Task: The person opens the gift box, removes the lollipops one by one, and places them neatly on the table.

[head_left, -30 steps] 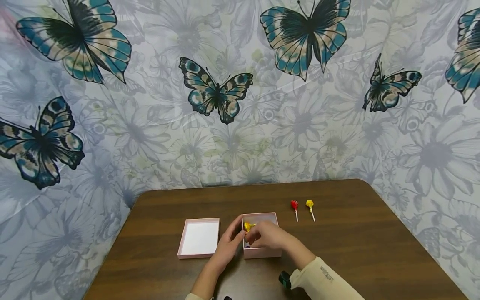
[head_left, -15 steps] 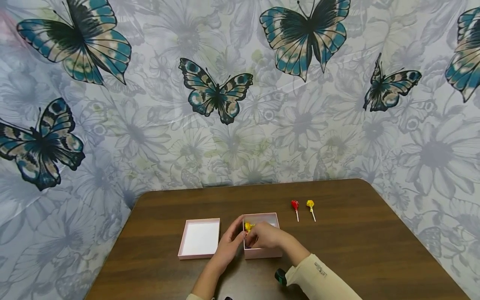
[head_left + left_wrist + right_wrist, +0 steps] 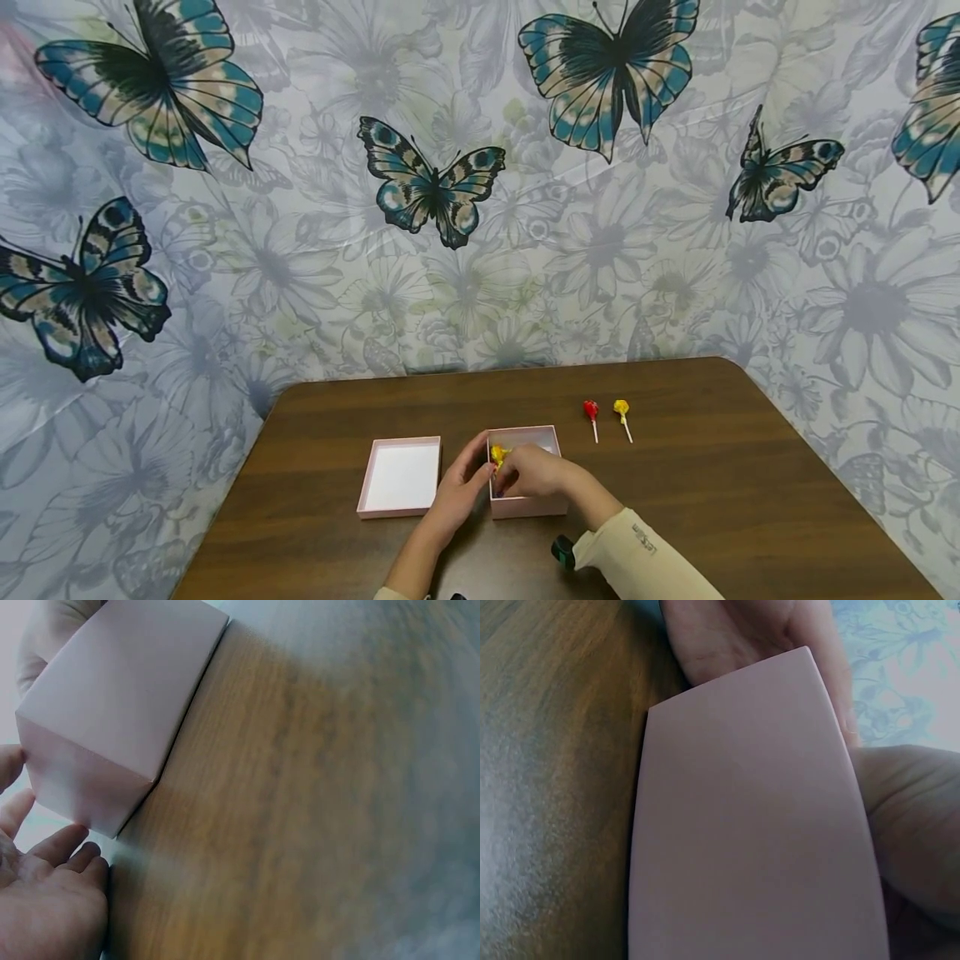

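The right sleeve (image 3: 652,562), toward 5 o'clock in the head view, is plain cream cloth, long and loose, ending in a slightly wavy cuff. Small dark print (image 3: 643,538), too tiny to read, marks it near the cuff. At the cuff's 9 o'clock side sits a rounded black device (image 3: 563,552) with a dark green patch. Between 6 and 7 o'clock, a sliver of matching cream left sleeve (image 3: 388,594) shows. Both hands, left hand (image 3: 456,485) and right hand (image 3: 536,471), are bare.

Beyond the brown wood-grain table (image 3: 750,500) rises a pale grey floral backdrop (image 3: 600,250) printed with teal butterflies (image 3: 435,190); soft light glazes the table's near part.
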The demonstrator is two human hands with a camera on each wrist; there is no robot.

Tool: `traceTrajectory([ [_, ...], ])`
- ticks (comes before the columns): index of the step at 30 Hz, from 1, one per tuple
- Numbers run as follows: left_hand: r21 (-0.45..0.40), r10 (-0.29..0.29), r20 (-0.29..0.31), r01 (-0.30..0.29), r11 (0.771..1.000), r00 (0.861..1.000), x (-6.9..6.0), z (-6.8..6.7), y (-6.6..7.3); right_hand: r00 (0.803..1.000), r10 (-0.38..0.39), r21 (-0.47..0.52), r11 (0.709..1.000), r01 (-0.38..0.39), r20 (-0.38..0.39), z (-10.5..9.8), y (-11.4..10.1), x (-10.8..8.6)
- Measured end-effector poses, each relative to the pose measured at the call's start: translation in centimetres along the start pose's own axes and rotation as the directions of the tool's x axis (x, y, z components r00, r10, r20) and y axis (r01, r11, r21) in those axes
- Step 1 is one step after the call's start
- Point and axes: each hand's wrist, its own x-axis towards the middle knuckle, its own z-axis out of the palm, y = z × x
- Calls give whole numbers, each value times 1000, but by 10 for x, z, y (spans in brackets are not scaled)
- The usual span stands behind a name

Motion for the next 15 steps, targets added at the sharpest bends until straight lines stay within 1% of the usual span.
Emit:
traceTrajectory([
  [5, 8, 1, -3, -1, 1000, 1000, 0, 0, -1, 999, 16, 24, 1000, -15, -31, -2, 0, -2],
  [9, 15, 10, -11, -10, 1000, 1000, 1, 1, -2, 998, 4, -4, 1000, -4, -65, -3, 1, -3],
  [15, -21, 9, -15, -9, 1000, 1000, 1, 2, -2, 995, -19, -25, 1000, 17, -103, -1, 0, -2],
])
